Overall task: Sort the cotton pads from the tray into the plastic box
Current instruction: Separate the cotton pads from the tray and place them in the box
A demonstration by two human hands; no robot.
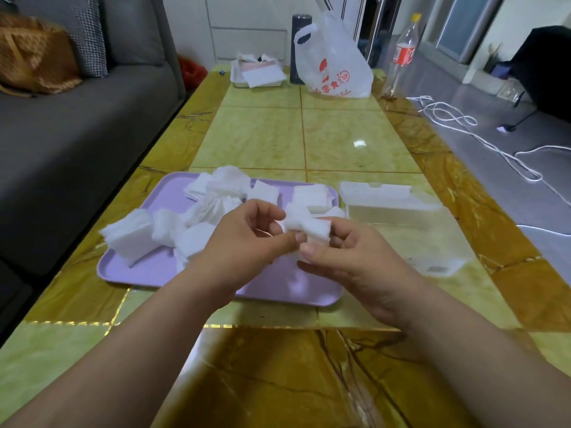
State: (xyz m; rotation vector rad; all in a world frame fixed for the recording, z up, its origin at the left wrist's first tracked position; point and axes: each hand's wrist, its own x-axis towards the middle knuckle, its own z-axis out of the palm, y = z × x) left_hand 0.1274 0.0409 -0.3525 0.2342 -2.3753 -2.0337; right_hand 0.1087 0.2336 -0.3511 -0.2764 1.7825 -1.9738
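Both hands pinch a small stack of white square cotton pads (307,228): left hand (247,239), right hand (346,257). Clear rectangular plastic box (401,233) lies just right of the right hand, the nearer one; lilac plastic tray (148,270) beneath.

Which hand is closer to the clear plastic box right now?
Right. The right hand sits beside the plastic box; the left hand is farther off, over the tray.

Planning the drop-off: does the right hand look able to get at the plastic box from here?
Probably yes: the plastic box sits beside the right hand, nothing between them, though it and the left hand grip cotton pads.
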